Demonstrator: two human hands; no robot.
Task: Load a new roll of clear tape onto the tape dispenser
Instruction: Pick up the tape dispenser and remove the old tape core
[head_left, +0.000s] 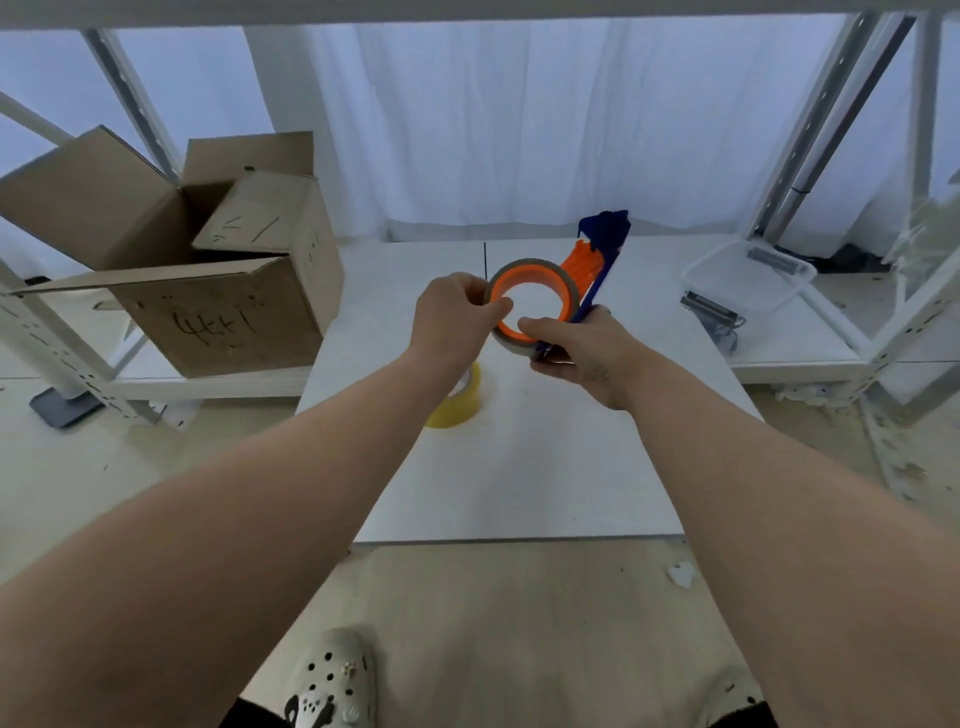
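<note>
I hold a blue and orange tape dispenser (597, 260) above the white board (545, 457). A thin brown cardboard core (569, 283) sits around its orange wheel. My left hand (457, 317) pinches the left edge of that core with thumb and fingers. My right hand (582, 348) grips the dispenser's blue frame from below, the thumb lying on the ring's lower edge. A yellowish roll of clear tape (457, 405) lies flat on the board, partly hidden under my left wrist.
An open cardboard box (208, 270) stands at the left on a low white shelf. A clear plastic tray (748, 278) with metal parts beside it sits at the right. White shelf posts flank both sides. My shoe (332, 680) shows at the bottom.
</note>
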